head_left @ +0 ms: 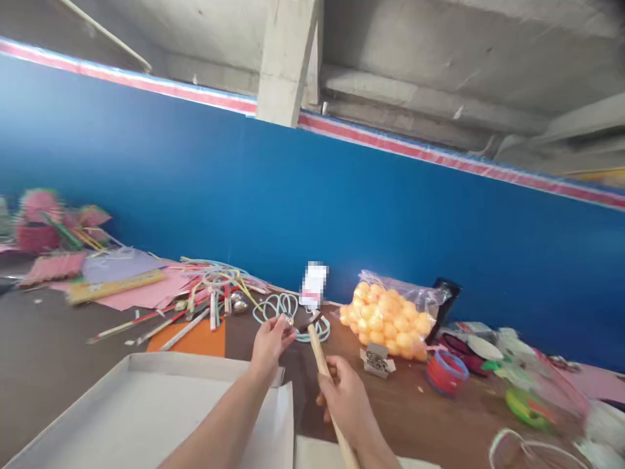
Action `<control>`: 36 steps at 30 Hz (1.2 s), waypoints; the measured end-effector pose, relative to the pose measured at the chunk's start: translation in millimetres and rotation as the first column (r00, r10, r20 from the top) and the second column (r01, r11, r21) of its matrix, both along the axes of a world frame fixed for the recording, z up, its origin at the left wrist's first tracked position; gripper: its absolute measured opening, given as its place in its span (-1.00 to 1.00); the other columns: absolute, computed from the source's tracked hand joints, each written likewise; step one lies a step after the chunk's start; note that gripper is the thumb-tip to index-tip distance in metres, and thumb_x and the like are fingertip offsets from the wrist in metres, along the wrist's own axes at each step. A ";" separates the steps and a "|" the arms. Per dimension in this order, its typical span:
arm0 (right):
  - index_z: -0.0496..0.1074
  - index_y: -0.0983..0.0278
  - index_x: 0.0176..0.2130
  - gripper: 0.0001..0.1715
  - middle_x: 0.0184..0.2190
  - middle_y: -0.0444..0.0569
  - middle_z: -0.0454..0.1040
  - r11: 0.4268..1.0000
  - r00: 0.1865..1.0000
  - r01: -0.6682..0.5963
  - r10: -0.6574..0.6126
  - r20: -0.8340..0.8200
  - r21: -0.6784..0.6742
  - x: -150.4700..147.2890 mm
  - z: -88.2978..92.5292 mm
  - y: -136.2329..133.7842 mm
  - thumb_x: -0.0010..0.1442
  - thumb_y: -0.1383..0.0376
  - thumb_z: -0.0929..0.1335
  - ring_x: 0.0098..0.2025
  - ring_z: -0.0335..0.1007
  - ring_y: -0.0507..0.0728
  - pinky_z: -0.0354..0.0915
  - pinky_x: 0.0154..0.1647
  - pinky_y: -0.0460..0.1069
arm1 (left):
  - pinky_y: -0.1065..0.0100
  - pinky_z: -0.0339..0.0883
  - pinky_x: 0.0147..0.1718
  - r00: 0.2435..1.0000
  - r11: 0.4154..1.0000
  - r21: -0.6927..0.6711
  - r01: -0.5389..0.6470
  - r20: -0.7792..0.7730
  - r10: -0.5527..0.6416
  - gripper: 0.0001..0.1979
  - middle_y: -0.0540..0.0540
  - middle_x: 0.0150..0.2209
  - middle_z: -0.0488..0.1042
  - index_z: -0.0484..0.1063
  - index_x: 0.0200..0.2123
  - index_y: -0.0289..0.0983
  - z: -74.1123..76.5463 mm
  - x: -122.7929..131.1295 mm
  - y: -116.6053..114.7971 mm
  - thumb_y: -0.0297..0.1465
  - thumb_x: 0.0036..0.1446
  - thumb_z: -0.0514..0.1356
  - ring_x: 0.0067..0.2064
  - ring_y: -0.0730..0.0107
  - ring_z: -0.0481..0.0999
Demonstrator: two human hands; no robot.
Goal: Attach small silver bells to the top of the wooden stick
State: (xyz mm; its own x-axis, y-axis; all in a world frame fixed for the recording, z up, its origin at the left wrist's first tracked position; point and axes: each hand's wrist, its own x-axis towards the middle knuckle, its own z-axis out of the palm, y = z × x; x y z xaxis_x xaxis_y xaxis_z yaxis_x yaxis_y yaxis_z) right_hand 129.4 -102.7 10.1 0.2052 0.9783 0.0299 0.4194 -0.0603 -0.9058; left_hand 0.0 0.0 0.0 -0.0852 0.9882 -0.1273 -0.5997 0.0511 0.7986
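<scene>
My left hand (268, 345) is closed, pinching a small shiny silver ball (288, 319) at its fingertips. My right hand (346, 397) wraps around the pale wooden handle of a hammer (318, 352). The hammer's dark head is at the far end, just right of the silver ball and apart from it. Behind both hands lies a coil of light-blue cord (278, 305). More silver balls (239, 303) rest on the table left of the cord. A small open box of metal pieces (377, 360) stands to the right of my right hand.
A white tray-like box (161, 397) fills the front left. Sticks and straws lie around an orange sheet (209, 342). At the back right are a clear bag of orange balls (385, 319), a red-and-blue round container (446, 372) and mixed craft items. A blue wall (293, 202) bounds the table.
</scene>
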 end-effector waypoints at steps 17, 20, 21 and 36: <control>0.34 0.25 -0.22 -0.71 -0.51 -0.11 0.49 0.991 0.972 -0.089 0.108 0.207 -0.103 8.1 -15.5 3.3 0.09 0.16 0.21 -0.55 0.41 0.02 0.19 -0.54 -0.14 | 0.35 0.44 -0.36 0.997 0.996 0.035 0.081 0.012 -0.082 -0.75 -0.13 -0.43 0.42 0.35 -0.34 -0.38 -0.9 -0.2 -2.6 -0.31 -0.03 0.23 -0.42 0.43 0.48; 0.39 0.24 -0.27 -0.69 -0.45 -0.07 0.51 0.997 0.944 -0.046 0.064 0.324 -0.063 8.4 -9.7 1.1 0.08 0.12 0.23 -0.42 0.43 0.06 0.19 -0.44 -0.13 | 0.35 0.43 -0.36 0.996 0.995 0.043 0.090 0.001 -0.090 -0.73 -0.13 -0.43 0.42 0.35 -0.34 -0.38 -0.5 -0.1 -3.6 -0.29 -0.04 0.23 -0.42 0.42 0.48; 0.41 0.24 -0.30 -0.70 -0.43 -0.06 0.51 0.998 0.935 -0.036 0.050 0.352 -0.047 8.5 -8.0 0.3 0.08 0.12 0.23 -0.38 0.43 0.07 0.19 -0.42 -0.13 | 0.35 0.43 -0.36 0.996 0.995 0.047 0.093 -0.003 -0.093 -0.73 -0.13 -0.43 0.42 0.35 -0.33 -0.37 0.1 0.0 -4.4 -0.28 -0.04 0.23 -0.41 0.42 0.48; 0.40 0.19 -0.49 -0.71 -0.52 -0.12 0.48 0.999 0.863 0.024 -0.033 0.504 0.025 11.8 -8.9 -1.4 0.10 0.16 0.20 -0.44 0.37 0.05 0.07 -0.48 -0.13 | 0.34 0.41 -0.41 0.887 0.875 0.166 0.454 -0.174 -0.427 -0.62 -0.17 -0.33 0.44 0.36 -0.22 -0.35 8.2 18.5 -36.8 -0.21 -0.05 0.21 -0.38 0.37 0.48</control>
